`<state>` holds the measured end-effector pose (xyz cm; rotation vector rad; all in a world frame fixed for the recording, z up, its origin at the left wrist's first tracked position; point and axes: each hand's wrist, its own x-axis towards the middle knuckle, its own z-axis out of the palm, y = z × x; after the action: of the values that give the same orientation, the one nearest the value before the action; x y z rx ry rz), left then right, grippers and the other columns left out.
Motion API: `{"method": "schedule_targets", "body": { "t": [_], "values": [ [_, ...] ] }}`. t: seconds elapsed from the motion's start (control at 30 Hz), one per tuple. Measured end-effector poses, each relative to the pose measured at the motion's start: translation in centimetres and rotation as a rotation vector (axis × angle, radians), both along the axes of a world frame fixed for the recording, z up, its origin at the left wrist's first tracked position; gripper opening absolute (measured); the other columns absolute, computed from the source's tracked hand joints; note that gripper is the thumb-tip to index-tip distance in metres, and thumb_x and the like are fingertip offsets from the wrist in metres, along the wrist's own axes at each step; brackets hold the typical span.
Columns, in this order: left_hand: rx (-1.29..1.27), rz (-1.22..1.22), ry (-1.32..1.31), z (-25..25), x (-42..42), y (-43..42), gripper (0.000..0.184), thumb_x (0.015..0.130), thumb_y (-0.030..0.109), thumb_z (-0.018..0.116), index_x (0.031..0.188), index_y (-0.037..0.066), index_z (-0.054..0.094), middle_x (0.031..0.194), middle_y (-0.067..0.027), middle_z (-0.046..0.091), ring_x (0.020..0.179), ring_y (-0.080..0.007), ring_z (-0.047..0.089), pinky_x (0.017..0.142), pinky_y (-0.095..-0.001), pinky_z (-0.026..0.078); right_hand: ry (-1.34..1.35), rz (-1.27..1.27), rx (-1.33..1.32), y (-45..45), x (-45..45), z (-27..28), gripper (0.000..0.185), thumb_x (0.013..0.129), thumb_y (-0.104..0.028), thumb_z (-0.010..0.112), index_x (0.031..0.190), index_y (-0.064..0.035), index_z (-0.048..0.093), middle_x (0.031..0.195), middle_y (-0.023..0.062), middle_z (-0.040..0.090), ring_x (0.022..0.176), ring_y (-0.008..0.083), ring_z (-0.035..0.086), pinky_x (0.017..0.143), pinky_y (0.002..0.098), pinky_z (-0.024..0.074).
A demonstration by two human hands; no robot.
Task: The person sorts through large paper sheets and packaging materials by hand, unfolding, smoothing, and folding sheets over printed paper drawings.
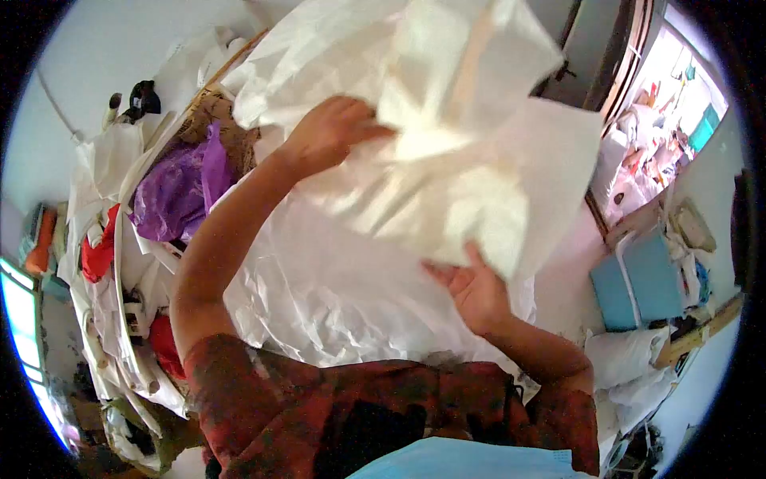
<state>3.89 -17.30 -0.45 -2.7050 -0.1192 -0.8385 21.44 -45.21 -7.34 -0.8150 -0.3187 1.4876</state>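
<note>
A large white sheet (423, 191), thin and creased, spreads over the work surface and looks partly lifted, with blurred folds. My left hand (335, 132) is on its left part, fingers curled together and pinching the sheet; the fingertips are slightly blurred. My right hand (476, 294) is at the sheet's lower right, thumb and fingers apart, with nothing visible in it. Nearer my body lies crinkled, translucent white sheeting (319, 295).
To the left are a purple plastic bag (175, 188), a red cloth (99, 249) and hanging white material (104, 188). A light blue container (636, 279) stands at the right, above white bags (626, 357). Through the doorway at upper right shows a cluttered heap (650, 152).
</note>
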Motion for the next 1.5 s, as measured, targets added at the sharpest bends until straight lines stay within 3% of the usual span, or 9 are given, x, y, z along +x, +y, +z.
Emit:
{"method": "schedule_targets", "body": {
  "t": [0.2,0.43,0.67,0.97,1.0,1.1,1.2,1.4,1.5],
  "values": [
    [-0.086,0.209,0.139,-4.0,-5.9,-2.5,0.039,0.066,-0.003,0.058,0.104,0.007,0.060,0.113,-0.0127,0.056,0.113,-0.0308,0.050,0.101,-0.0408,0.038,-0.564,0.735,0.063,-5.7,5.6,-7.8,0.040,0.097,-0.028,0.046,0.126,-0.0007,0.044,0.124,0.0191,0.055,0.117,0.0311,0.053,0.102,0.0442,0.0407],
    [-0.405,0.308,-0.230,4.6,-0.3,-12.7,0.046,0.077,0.004,0.064,0.121,0.005,0.055,0.123,-0.0168,0.055,0.120,-0.0349,0.048,0.101,-0.0414,0.038,0.163,0.135,0.060,-7.3,11.2,-9.0,0.054,0.094,-0.045,0.043,0.132,-0.0065,0.041,0.125,0.0148,0.053,0.117,0.0308,0.051,0.099,0.0452,0.0407],
    [-0.330,0.302,0.558,-2.1,9.9,-25.1,0.100,0.070,0.039,0.075,0.143,-0.001,0.020,0.150,-0.0200,0.021,0.136,-0.0429,0.024,0.107,-0.0472,0.031,0.076,-0.067,0.095,-4.3,12.0,-9.7,0.048,0.092,-0.040,0.053,0.127,-0.0079,0.046,0.117,0.0093,0.056,0.106,0.0236,0.054,0.096,0.0385,0.0421],
    [-0.500,0.668,0.482,-1.5,9.7,-20.4,0.040,0.080,0.010,0.063,0.118,0.002,0.057,0.098,-0.0230,0.065,0.089,-0.0368,0.064,0.080,-0.0412,0.050,-0.084,-0.176,0.147,-0.9,12.4,-7.3,0.024,0.093,-0.020,0.055,0.110,-0.0035,0.054,0.106,0.0047,0.061,0.096,0.0189,0.059,0.086,0.0368,0.0482],
    [-0.487,0.541,0.366,-1.7,8.6,-19.0,0.033,0.080,0.006,0.058,0.112,0.013,0.063,0.098,-0.0166,0.066,0.089,-0.0359,0.063,0.077,-0.0409,0.050,-0.077,-0.171,0.153,-0.9,12.3,-7.2,0.023,0.093,-0.019,0.054,0.109,-0.0031,0.055,0.105,0.0050,0.061,0.094,0.0191,0.059,0.086,0.0364,0.0484],
    [-0.849,0.529,0.208,1.7,7.7,-18.5,0.029,0.083,0.003,0.054,0.112,0.002,0.060,0.094,-0.0155,0.068,0.085,-0.0359,0.064,0.078,-0.0384,0.050,-0.113,-0.190,0.101,-1.8,12.4,-7.4,0.022,0.094,-0.018,0.052,0.108,-0.0016,0.056,0.104,0.0067,0.062,0.091,0.0190,0.061,0.084,0.0363,0.0508],
    [-0.893,0.608,0.273,5.1,7.5,-20.8,0.032,0.087,0.004,0.052,0.118,-0.001,0.056,0.104,-0.0164,0.066,0.095,-0.0367,0.062,0.084,-0.0398,0.048,-0.150,-0.222,0.155,-2.7,11.7,-7.6,0.025,0.094,-0.016,0.051,0.112,0.0009,0.055,0.105,0.0089,0.062,0.092,0.0198,0.063,0.084,0.0362,0.0525],
    [-0.004,0.487,0.426,6.1,10.0,-27.1,0.056,0.082,0.003,0.059,0.136,0.008,0.042,0.142,-0.0099,0.040,0.130,-0.0304,0.038,0.106,-0.0396,0.034,-0.149,-0.194,0.175,-4.9,10.6,-6.4,0.029,0.093,-0.014,0.051,0.116,0.0038,0.055,0.105,0.0100,0.063,0.092,0.0196,0.064,0.082,0.0366,0.0541],
    [-0.273,0.537,0.345,6.3,9.9,-28.4,0.061,0.078,0.000,0.062,0.135,0.008,0.043,0.145,-0.0057,0.037,0.134,-0.0284,0.033,0.109,-0.0395,0.031,-0.136,-0.230,0.135,-3.5,11.9,-8.8,0.028,0.092,-0.014,0.051,0.113,0.0036,0.056,0.103,0.0099,0.063,0.089,0.0190,0.064,0.080,0.0362,0.0549]
  ]
}}
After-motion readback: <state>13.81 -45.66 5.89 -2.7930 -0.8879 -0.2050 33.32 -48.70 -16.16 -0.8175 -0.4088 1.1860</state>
